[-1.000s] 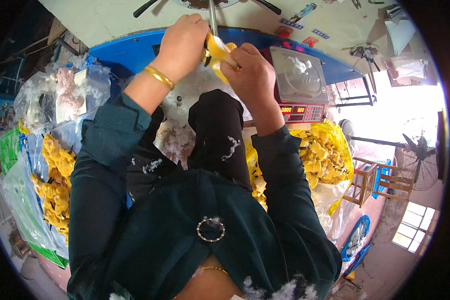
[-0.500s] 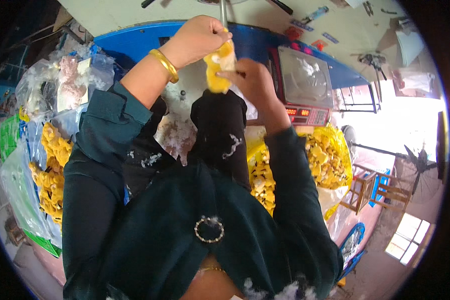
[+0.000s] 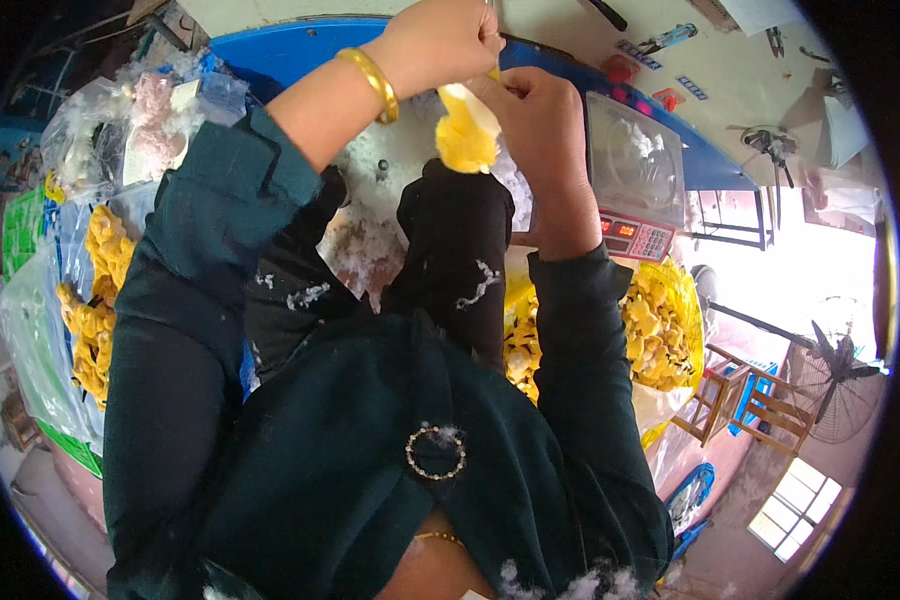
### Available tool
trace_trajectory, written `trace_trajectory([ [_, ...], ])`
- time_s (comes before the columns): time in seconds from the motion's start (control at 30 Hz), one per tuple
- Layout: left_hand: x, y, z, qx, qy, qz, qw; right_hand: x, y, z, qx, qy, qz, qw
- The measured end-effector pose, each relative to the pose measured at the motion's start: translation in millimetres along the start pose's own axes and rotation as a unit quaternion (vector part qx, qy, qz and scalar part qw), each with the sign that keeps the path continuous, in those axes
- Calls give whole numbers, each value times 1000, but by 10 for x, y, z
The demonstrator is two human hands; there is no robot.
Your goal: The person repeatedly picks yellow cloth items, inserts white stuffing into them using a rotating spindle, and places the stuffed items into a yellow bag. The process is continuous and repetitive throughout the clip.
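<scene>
A small yellow and white plush piece (image 3: pixel 467 140) hangs from my hands above the blue table edge and my knees. My left hand (image 3: pixel 440 45), a gold bangle at its wrist, is closed with thumb and fingers pinched at the top of the plush. Close on its right, my right hand (image 3: pixel 545 115) is also closed, its fingertips pinching at the plush's upper end. My fingers hide the exact grip points.
Yellow plush pieces fill a yellow bag (image 3: pixel 660 330) at right; more lie in clear plastic (image 3: pixel 30 350) at left. A scale (image 3: pixel 635 235) with a red display stands beside my right forearm. White fluff (image 3: pixel 365 240) lies below. A fan (image 3: pixel 835 370) and wooden chair (image 3: pixel 775 420) stand far right.
Both hands have moved up and to the right in view with the plush. My right fingers have gone from its side to its upper end, and the metal tube behind is now hidden.
</scene>
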State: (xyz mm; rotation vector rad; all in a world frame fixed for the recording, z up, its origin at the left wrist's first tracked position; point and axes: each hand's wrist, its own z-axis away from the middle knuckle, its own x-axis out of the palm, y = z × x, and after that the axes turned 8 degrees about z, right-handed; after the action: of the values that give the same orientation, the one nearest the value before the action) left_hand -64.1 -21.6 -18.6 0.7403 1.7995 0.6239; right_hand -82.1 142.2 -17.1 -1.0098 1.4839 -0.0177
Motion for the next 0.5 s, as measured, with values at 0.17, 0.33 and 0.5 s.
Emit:
trace_trajectory([
  [0.17, 113, 260, 244, 5, 35, -59, 998, 23, 110, 117, -22, 15, -47, 999],
  [0.33, 137, 289, 357, 12, 47, -83, 995, -49, 182, 146, -44, -19, -88, 995],
  [0.5, 11, 88, 239, -32, 3, -17, 999, 14, 721, -362, -93, -83, -220, 967],
])
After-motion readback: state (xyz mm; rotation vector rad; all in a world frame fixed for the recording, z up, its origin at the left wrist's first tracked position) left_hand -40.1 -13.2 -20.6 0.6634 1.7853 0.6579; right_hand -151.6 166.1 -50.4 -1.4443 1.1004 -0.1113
